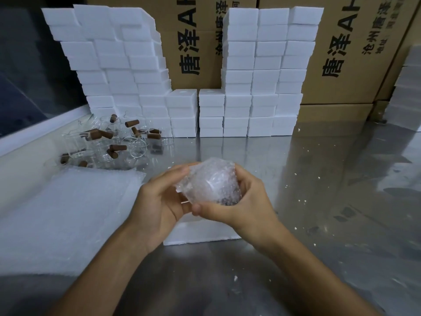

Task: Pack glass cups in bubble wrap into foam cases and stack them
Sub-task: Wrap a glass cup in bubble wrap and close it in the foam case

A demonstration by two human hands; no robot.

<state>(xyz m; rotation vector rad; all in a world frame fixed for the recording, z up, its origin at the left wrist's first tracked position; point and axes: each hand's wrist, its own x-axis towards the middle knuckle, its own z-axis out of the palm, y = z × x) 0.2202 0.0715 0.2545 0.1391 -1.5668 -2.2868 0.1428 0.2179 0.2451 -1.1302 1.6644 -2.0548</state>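
A glass cup wrapped in bubble wrap [213, 182] is held up in the middle of the view. My left hand [159, 201] grips its left side with curled fingers. My right hand [241, 201] grips its right side, the thumb lying across the bottom. Under the hands a white foam case [200, 233] lies on the metal table, mostly hidden. A heap of bare glass cups with brown handles [109, 142] lies at the back left. A pile of bubble wrap sheets [68, 215] lies at the left.
Tall stacks of white foam cases stand along the back, left [123, 71] and right [262, 71]. Cardboard boxes [355, 55] with printed characters rise behind them. White foam crumbs dot the steel table [330, 201]. More foam cases [407, 87] are at the far right.
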